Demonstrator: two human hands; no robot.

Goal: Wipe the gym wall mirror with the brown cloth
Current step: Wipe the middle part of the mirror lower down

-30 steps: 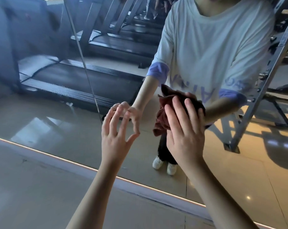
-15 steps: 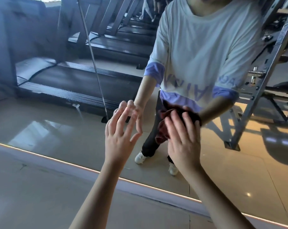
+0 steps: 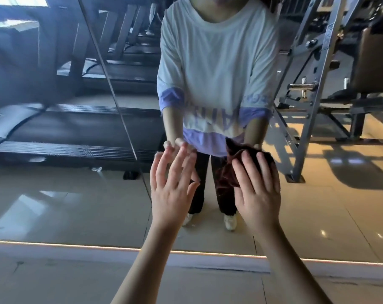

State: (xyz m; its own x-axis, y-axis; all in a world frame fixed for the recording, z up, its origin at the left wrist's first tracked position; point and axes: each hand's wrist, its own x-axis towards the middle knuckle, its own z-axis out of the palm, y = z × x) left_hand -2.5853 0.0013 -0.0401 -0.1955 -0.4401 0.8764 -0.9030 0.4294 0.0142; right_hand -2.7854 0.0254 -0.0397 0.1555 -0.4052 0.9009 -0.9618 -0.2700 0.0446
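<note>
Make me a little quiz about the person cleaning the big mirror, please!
1. Fill in: the right hand presses the crumpled brown cloth against the glass of the ____.
2. True or false: the left hand is holding a spray bottle.
3. What is reflected to the left of the person's reflection? A) black treadmills B) a swimming pool C) a bed

Key:
1. large wall mirror
2. False. The left hand holds nothing, and its fingers are spread.
3. A
</note>
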